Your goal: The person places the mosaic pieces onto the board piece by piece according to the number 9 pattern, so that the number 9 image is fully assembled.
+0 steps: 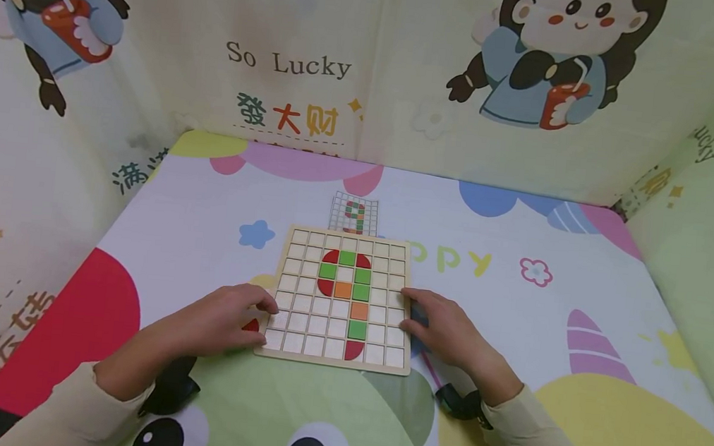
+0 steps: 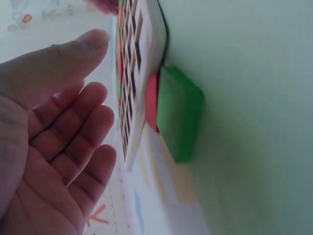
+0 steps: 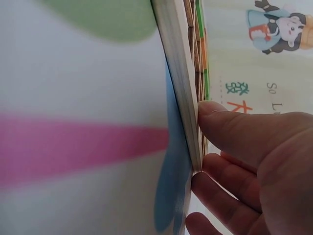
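Observation:
A wooden grid board lies in front of me, with red, green and orange tiles set in some cells in the shape of a 9. My left hand is at the board's left edge, its fingers loosely bent and holding nothing. Below that edge, the left wrist view shows a green block and a red piece. My right hand touches the right edge with thumb and fingertips. In the right wrist view its thumb meets the rim.
Behind the board lies a small grid card with a similar 9 in colour, its lower part hidden by the board. The table carries a cartoon-printed cloth. Printed curtains hang at the back and both sides.

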The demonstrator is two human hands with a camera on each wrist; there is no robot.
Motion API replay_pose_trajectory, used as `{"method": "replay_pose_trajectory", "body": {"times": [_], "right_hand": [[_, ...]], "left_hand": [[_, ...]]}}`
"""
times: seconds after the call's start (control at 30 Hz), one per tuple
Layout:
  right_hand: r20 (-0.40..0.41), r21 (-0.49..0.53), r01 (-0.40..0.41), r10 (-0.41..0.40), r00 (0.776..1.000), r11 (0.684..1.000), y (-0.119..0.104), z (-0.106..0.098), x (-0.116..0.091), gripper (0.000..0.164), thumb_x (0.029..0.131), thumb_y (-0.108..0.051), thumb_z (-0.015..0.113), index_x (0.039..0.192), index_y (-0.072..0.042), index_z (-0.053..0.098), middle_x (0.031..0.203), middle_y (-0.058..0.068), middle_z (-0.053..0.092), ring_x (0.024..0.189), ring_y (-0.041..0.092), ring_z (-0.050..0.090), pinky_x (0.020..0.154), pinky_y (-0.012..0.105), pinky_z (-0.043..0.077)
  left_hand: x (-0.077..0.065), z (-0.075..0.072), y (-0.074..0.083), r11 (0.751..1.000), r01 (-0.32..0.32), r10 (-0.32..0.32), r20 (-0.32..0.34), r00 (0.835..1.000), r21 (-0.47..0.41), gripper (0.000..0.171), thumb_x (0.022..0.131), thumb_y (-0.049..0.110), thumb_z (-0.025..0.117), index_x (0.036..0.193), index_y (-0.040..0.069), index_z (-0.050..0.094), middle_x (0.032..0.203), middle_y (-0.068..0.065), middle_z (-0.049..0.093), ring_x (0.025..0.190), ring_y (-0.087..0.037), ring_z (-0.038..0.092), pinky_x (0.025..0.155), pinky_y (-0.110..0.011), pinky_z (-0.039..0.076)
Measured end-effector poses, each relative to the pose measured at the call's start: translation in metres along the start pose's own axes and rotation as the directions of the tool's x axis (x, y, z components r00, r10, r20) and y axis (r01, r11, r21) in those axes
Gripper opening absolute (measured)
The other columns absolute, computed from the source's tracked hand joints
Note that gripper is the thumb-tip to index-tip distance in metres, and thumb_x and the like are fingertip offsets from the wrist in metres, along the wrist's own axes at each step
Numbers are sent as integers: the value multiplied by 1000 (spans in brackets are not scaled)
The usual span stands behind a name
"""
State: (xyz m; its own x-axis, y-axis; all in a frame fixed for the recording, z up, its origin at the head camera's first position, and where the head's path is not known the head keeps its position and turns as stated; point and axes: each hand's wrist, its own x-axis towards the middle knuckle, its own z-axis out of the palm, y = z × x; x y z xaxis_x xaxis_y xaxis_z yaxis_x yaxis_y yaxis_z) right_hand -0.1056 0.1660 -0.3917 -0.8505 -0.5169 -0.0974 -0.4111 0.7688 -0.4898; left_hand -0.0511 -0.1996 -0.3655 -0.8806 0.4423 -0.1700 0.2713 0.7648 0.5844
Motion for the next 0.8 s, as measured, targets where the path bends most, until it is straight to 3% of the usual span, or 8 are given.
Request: {"method": "replay_pose_trajectory", "body": {"times": [0.23, 0.47, 0.8], "right_hand": [[7, -1, -6, 6, 1000, 1000, -1, -1, 0, 54, 92, -18, 73, 139, -1, 54, 137, 17, 58, 128, 38, 52, 105, 56, 40], [8, -1, -15, 15, 1000, 1000, -2, 0, 0, 54, 92, -17, 73, 140, -1, 54, 137, 18, 58, 128, 38, 52, 105, 56, 40], [13, 0, -11, 11, 1000, 1000, -2, 0, 0, 53, 92, -18, 73, 139, -2, 55, 137, 17, 58, 127, 38, 52, 104, 56, 40]], "left_hand": [[-8, -2, -9, 999, 39, -39, -8, 999, -17, 40, 76, 15, 88, 108, 8, 66, 106, -1, 63, 101, -24, 59, 86, -41, 54], [-17, 0, -20, 1000, 20, -20, -15, 1000, -8, 41, 74, 15, 88, 107, 8, 65, 104, 2, 61, 99, -21, 56, 87, -42, 52], [-18, -2, -25, 998, 61, -61, -30, 998, 22, 45, 70, 19, 92, 103, 9, 63, 100, 2, 59, 95, -20, 56, 85, -43, 52]]}}
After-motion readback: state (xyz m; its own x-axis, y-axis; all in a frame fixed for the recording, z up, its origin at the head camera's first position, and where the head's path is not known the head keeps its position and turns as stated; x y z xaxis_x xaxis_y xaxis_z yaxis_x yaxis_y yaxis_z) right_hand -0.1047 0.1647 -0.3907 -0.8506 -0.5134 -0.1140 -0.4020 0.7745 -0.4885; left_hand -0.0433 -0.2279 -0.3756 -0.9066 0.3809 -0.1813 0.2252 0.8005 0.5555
